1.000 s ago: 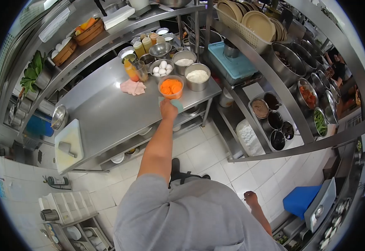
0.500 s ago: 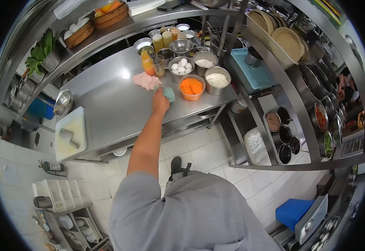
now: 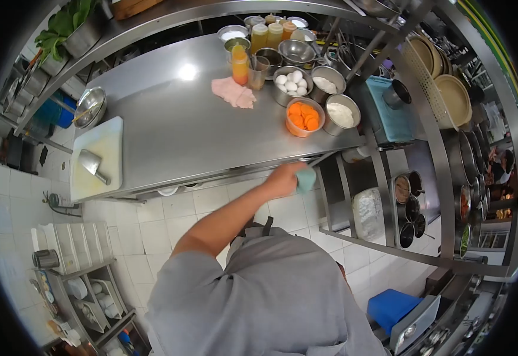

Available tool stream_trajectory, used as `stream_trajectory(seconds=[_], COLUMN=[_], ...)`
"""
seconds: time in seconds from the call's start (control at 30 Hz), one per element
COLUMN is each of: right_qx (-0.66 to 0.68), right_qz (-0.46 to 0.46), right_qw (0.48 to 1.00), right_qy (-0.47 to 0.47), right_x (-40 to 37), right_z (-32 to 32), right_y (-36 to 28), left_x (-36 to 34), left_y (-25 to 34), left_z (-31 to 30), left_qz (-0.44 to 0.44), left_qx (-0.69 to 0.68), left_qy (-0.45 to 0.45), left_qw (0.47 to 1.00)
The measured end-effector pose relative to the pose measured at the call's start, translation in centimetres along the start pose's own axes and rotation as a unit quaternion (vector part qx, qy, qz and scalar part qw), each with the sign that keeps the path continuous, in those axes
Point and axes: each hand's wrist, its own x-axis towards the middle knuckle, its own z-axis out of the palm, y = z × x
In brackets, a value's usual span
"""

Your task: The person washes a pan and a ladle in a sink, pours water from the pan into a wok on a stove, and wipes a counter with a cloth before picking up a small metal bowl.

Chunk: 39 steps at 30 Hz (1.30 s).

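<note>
My left hand [image 3: 284, 180] is out past the front edge of the steel table [image 3: 170, 124], over the floor. Its fingers are closed on a pale green cloth [image 3: 305, 179], bunched up in the grip. Just beyond the edge stand a tub of orange carrot slices [image 3: 303, 115] and a steel pot of white powder [image 3: 340, 115]. Farther back are a bowl of white eggs [image 3: 291, 82] and an orange-yellow squeeze bottle [image 3: 239, 66]. A flat pink cloth [image 3: 233, 93] lies in front of the bottle. My right hand is out of the picture.
At the table's left end a cleaver [image 3: 94, 165] lies on a white cutting board [image 3: 114, 139], near a metal bowl [image 3: 90, 107]. Steel shelving [image 3: 383, 178] with a teal tray [image 3: 391, 113] stands on the right. A blue bin [image 3: 391, 308] is at lower right.
My left hand, with the green cloth, has moved off the tabletop near the pink cloth, rightward and toward me, past the front edge. The view has shifted too.
</note>
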Motion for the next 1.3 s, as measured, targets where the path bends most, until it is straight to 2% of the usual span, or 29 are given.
stream_trajectory(seconds=[0.1, 0.17, 0.27, 0.37, 0.43, 0.5, 0.53, 0.6, 0.67, 0.7, 0.73, 0.8, 0.9, 1.0, 1.1, 1.2, 1.27, 1.3], right_qx=[-0.006, -0.01, -0.018, -0.035, -0.046, -0.08, -0.099, -0.045, 0.015, 0.048, 0.023, -0.03, -0.031, -0.027, -0.017, -0.022, -0.023, -0.035], right_qz=[0.021, 0.042, 0.059, 0.043, 0.013, -0.038, -0.061, 0.002, 0.072, 0.06, 0.043, 0.006, 0.028, 0.067, 0.107, 0.131, 0.139, 0.109], right_qw=[0.999, 0.997, 0.995, 0.997, 0.998, 0.996, 0.993, 0.999, 0.997, 0.997, 0.998, 0.997, 0.995, 0.993, 0.991, 0.989, 0.988, 0.992], right_qy=[-0.042, -0.065, -0.083, -0.061, -0.033, -0.032, -0.032, -0.012, 0.0, -0.006, -0.027, -0.067, -0.095, -0.098, -0.073, -0.065, -0.067, -0.05], right_x=[-0.4, -0.9, -1.1, -1.1, -1.1, -0.9, -1.1, -0.9, -2.3, -3.4, -3.8, -3.9, -6.0, -8.2, -9.0, -7.9, -7.7, -7.2], right_z=[-0.3, -0.2, -0.8, -2.4, -3.3, -3.1, -3.0, -2.1, -0.1, 0.7, 3.0, 8.1, 7.2, 3.5, 1.9, 1.3, 0.1, -0.2], right_y=[-3.4, -5.5, -8.5, -11.1, -13.3, -14.1, -14.0, -14.8, -15.7, -15.5, -13.2, -6.3, -7.5, -12.0, -14.0, -14.3, -15.2, -14.8], left_x=[2.6, 5.1, 8.0, 7.3, 5.4, 3.5, 2.3, 1.0, 0.9, 1.5, 2.9, 4.9, 6.4, 4.2, 5.5, 5.2, 1.7, -1.1], left_y=[0.0, -1.9, -9.6, -10.7, -7.0, -1.7, -2.0, -3.4, -1.8, -1.9, -2.2, -2.7, -7.3, -9.2, -10.5, -11.5, -9.6, -8.6], left_z=[-6.1, -9.4, -9.3, -5.5, -4.0, -3.7, -2.9, -2.3, -5.2, -7.0, -9.1, -11.8, -11.5, -8.1, -7.1, -7.3, -7.3, -7.0], left_qz=[0.042, -0.016, 0.034, 0.112, 0.015, -0.04, -0.025, 0.01, -0.018, -0.022, -0.025, -0.001, 0.005, 0.073, 0.023, 0.035, 0.084, 0.102], left_qx=[0.148, 0.233, 0.324, 0.242, 0.184, 0.204, 0.161, 0.07, 0.057, 0.043, 0.032, 0.14, 0.22, 0.328, 0.289, 0.234, 0.241, 0.245], left_qy=[0.216, 0.196, 0.188, 0.103, -0.105, -0.319, -0.302, -0.266, -0.167, -0.138, -0.105, 0.032, 0.053, 0.108, 0.092, 0.101, 0.15, 0.176], left_qw=[0.964, 0.952, 0.927, 0.958, 0.977, 0.925, 0.939, 0.961, 0.984, 0.989, 0.994, 0.99, 0.974, 0.936, 0.953, 0.966, 0.955, 0.948])
